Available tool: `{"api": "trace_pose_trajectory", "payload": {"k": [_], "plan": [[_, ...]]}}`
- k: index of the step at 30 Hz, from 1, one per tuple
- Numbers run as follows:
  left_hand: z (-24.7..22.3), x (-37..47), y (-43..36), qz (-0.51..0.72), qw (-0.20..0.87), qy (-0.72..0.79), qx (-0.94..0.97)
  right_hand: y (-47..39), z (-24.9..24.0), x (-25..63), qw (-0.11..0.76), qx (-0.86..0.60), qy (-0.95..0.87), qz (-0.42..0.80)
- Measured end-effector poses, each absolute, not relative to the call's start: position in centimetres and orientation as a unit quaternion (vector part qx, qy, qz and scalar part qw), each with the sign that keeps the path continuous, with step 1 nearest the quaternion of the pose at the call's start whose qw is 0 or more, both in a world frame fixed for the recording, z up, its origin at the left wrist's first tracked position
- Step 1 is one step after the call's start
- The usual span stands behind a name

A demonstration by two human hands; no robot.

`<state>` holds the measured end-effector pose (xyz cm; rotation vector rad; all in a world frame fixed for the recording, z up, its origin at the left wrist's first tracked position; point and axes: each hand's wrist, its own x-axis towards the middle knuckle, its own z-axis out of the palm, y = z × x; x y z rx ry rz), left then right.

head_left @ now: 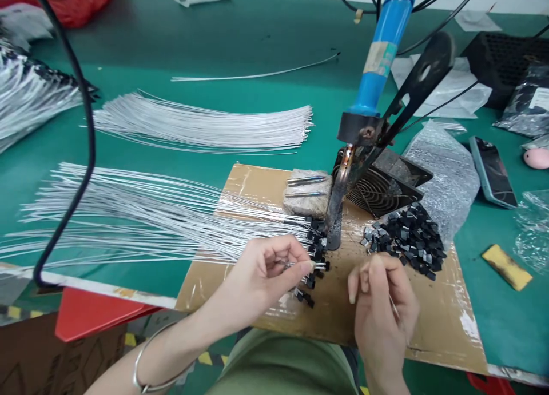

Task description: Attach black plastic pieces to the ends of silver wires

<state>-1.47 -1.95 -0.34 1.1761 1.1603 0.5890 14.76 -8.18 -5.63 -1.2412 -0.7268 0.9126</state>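
My left hand (274, 272) is closed in a pinch on a thin wire with a small black connector (321, 266) at its end. White wires (171, 206) with black ends fan out to the left, beside and behind that hand. To the right, my right hand (381, 303) has its fingers curled around a thin, pale strand (393, 308), whose exact kind I cannot make out. A soldering iron with a blue handle (377, 69) is clamped above the hands, its tip pointing down at the black wire ends (316, 240). Small black connector pieces (412, 238) lie in a pile beyond my right hand.
Brown cardboard (343, 320) covers the work spot. A stained pad (306, 203) holds metal tips, beside a small black fan (381, 183). A white wire bundle (206, 120) lies farther back. At right are a phone (493, 169) and a yellow sponge (506, 267). A black cable (88, 132) hangs at left.
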Motion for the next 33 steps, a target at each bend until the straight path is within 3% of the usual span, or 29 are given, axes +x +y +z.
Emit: {"api": "trace_pose_trajectory", "payload": {"k": [6,33], "plan": [[-0.3,-1.5,-1.9,0.275,0.631,0.515,0.511,-8.6,-5.9,15.0,0.631,-0.463,-0.275,0.559],[-0.6,-1.2,-3.1,0.259,0.572,0.54,0.561,-8.3,-3.8,13.1,0.575,-0.512,-0.191,0.609]]}}
